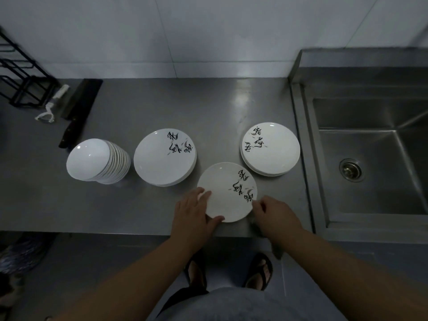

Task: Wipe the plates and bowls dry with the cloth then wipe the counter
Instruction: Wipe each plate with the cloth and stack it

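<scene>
A white plate with black brush lettering point(225, 193) lies at the front edge of the steel counter point(139, 107). My left hand point(192, 214) grips its left rim, fingers on top and thumb at the near edge. My right hand point(275, 214) is at the plate's right rim with curled fingers, holding a dark grey cloth point(276, 249) that hangs blurred below it over the counter's edge. A stack of white bowls point(92, 161) stands at the left. One stack of lettered plates point(162, 158) sits in the middle and another stack point(271, 151) at the right.
A steel sink point(370, 158) with a drain lies to the right of the counter. At the back left are a black wire rack point(20, 72), a white peeler point(51, 105) and a dark cleaver point(76, 110). A tiled wall rises behind.
</scene>
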Demonstrator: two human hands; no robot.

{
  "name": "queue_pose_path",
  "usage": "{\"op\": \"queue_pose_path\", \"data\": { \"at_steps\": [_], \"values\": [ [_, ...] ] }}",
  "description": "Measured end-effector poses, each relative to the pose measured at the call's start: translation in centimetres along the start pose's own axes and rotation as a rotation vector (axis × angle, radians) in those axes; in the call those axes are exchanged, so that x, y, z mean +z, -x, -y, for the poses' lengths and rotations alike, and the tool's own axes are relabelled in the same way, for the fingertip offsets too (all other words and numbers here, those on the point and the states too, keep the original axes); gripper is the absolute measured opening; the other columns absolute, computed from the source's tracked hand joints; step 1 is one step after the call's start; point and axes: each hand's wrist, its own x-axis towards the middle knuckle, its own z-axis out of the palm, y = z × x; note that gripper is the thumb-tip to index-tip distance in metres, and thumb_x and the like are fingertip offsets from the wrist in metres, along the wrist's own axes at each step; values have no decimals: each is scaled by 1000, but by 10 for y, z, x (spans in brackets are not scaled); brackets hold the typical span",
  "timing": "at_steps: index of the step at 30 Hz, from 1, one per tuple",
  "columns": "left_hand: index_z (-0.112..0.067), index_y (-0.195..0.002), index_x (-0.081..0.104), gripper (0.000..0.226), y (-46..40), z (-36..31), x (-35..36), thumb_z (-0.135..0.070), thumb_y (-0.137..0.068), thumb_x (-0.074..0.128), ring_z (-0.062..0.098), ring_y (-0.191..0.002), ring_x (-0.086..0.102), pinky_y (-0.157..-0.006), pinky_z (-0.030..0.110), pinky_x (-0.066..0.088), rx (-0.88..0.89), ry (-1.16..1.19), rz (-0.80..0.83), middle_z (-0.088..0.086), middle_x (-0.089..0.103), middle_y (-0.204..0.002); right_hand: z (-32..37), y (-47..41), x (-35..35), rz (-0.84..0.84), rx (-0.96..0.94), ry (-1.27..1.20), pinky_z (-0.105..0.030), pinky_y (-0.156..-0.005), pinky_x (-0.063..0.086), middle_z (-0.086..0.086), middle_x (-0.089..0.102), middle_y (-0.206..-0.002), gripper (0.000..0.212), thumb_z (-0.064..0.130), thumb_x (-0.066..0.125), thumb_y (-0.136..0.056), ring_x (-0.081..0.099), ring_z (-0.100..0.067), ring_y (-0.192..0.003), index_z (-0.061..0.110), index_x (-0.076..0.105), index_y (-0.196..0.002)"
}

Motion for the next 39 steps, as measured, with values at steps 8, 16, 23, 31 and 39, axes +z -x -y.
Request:
{"op": "queue_pose_path", "data": {
  "at_steps": [8, 16, 23, 31, 39],
  "values": [
    [-18, -150, 41, 68, -33, -7, -33, -46, -93, 65, 27, -131, 54, -103, 34, 44, -320, 336, 264, 7, 54, -147, 30, -53, -18, 290, 174, 48, -33, -79, 46, -14, 67, -117, 40, 45, 47, -103, 64, -31, -107, 9, 61, -112],
    [-13, -136, 48, 84, -43, -22, -68, -73, -80, 61, 27, -113, 64, -94, 39, 54, -387, 379, 310, 4, 62, -131, 46, -38, -42, 209, 191, -84, -30, -92, 42, -22, 62, -135, 48, 38, 36, -110, 59, -35, -124, 3, 61, -132],
    [-24, -129, 44, 31, -58, -53, -137, -45, -107, 41, 17, -104, 66, -88, 35, 51, -332, 835, 9, 6, 65, -122, 89, -6, -112, -235, 61, -823, -38, -103, 42, 5, 68, -110, 65, 74, 21, -97, 61, -20, -110, 33, 67, -116],
    [-10, -130, 61, 29, -74, -77, -214, -16, -109, 42, 24, -104, 72, -74, 31, 62, -364, 1685, -3, 13, 72, -123, 115, 10, -175, -300, -294, -773, -31, -50, 49, -4, 61, -87, 13, 14, 61, -98, 57, -16, -62, 24, 56, -104],
    [-11, -136, 58, 34, -79, -81, -250, -7, -106, 43, 29, -113, 69, -88, 41, 61, -218, 1789, -16, 13, 71, -127, 141, 22, -219, -686, -300, -741, -36, -53, 55, -4, 66, -95, 12, 25, 56, -101, 67, -14, -61, 33, 64, -94]
  ]
}}
